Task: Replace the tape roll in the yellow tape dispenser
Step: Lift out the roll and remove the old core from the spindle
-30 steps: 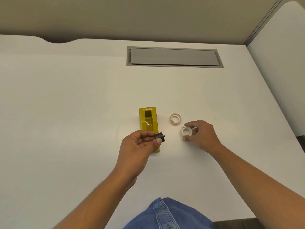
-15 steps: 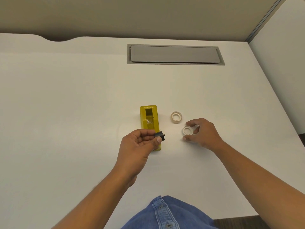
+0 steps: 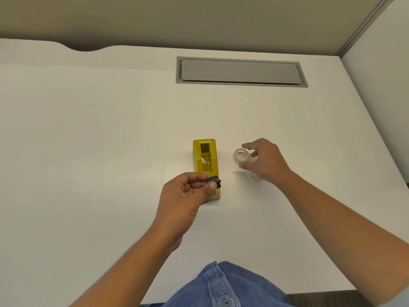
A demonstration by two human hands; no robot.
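The yellow tape dispenser lies on the white desk with its roll bay open and nothing in it. My left hand hovers over the dispenser's near end and pinches the small black spool core between thumb and fingers. To the right of the dispenser, my right hand has its fingertips closed around a clear tape roll, thumb below and fingers above. A second, thinner ring lies on the desk just under my right wrist, partly hidden.
A grey cable hatch is set into the white desk at the back. A partition wall rises along the right side. My blue denim shirt shows at the desk's near edge.
My right hand let go of the nearer ring, left it on the desk, and moved away from me to grasp the farther tape roll. My left hand kept holding the black core in place.
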